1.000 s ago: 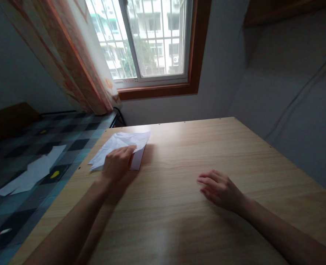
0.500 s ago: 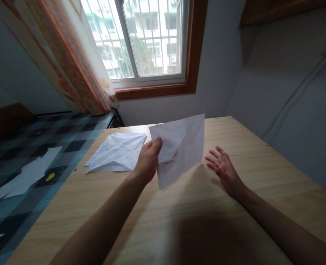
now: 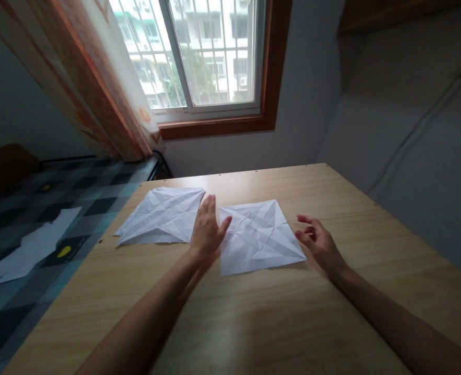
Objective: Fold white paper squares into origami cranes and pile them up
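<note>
A creased white sheet of paper [image 3: 259, 234] lies on the wooden table between my two hands, marked with crossing fold lines. At its left edge is my left hand [image 3: 209, 227], fingers stretched out and thumb apart, its thumb over the paper's edge. My right hand [image 3: 319, 240] hovers just off the sheet's right corner, fingers partly bent and apart, with nothing in it. To the left of my left hand rests a stack of creased white paper sheets [image 3: 162, 216], with edges that do not line up.
The pale wooden table [image 3: 230, 323] reaches towards the wall under a barred window [image 3: 218, 57]. On the left is a bed with a checked cover [image 3: 93, 200], where white paper pieces [image 3: 35, 247] lie. A patterned curtain [image 3: 97, 78] hangs beside the window.
The sheet that my left hand held up now lies flat on the table. My left hand has let go of it and opened. My right hand's fingers have curled somewhat.
</note>
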A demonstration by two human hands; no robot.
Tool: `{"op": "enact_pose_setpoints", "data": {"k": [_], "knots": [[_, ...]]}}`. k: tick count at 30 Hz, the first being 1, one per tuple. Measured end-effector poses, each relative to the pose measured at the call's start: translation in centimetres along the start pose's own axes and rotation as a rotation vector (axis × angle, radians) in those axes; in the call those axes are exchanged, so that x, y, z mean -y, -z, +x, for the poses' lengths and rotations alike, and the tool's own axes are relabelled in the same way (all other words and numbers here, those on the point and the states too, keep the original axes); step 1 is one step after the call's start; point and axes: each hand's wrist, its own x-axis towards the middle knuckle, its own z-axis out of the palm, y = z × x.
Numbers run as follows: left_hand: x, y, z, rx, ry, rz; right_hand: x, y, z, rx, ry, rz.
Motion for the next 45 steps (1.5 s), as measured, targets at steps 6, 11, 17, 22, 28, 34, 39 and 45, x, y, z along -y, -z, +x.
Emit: {"op": "enact_pose_setpoints", "data": {"k": [6, 11, 17, 22, 28, 34, 39, 45], "knots": [[-1.4, -1.5, -2.0, 0.564, -0.318, 0.365, 1.7, -1.0, 0.9, 0.052, 0.419, -0.274], [-1.1, -2.3, -2.2, 0.657, -0.392, 0.419, 3.3, -6.5, 2.6, 0.476, 0.588, -0.466], [-0.7, -2.2, -2.2, 0.655, -0.378, 0.38, 1.8, -10.3, 5.1, 0.592, 0.463, -0.803], [0.0, -2.1, -1.7, 0.626, -0.345, 0.343, 0.7, -8.0, 5.4, 0.616, 0.499, -0.929], [1.4, -2.1, 0.2, 0.581, -0.254, 0.358, -0.1, -5.5, 5.2, 0.605, 0.527, -0.915], [3.2, -1.8, 1.3, 0.548, -0.231, 0.375, -1.0, -2.7, 4.7, 0.592, 0.498, -0.861], [3.8, -1.4, 1.4, 0.532, -0.234, 0.385, -2.4, 0.5, 4.1, 0.587, 0.487, -0.774], [3.1, 1.0, -1.2, 0.621, -0.501, 0.174, -2.9, 3.2, 3.5, 0.614, 0.473, -0.569]]}}
